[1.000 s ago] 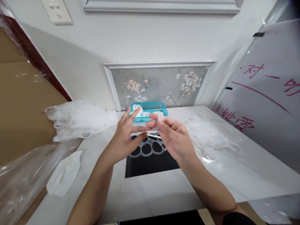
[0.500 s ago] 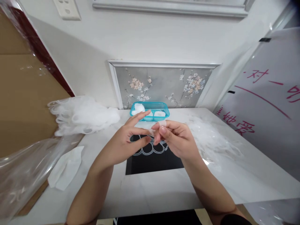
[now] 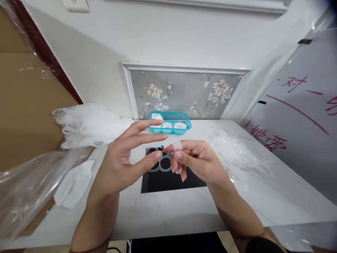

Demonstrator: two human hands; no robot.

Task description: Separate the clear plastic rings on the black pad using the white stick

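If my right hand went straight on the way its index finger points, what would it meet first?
Most likely your left hand: its thumb lies just ahead of the right hand's index fingertip, though depth is unclear.

Wall outlet plate: upper left, cut off at top | Floral wall panel: rear center, white-framed | Whiteboard: right side, bearing red handwriting | Cardboard: far left, clear plastic film below
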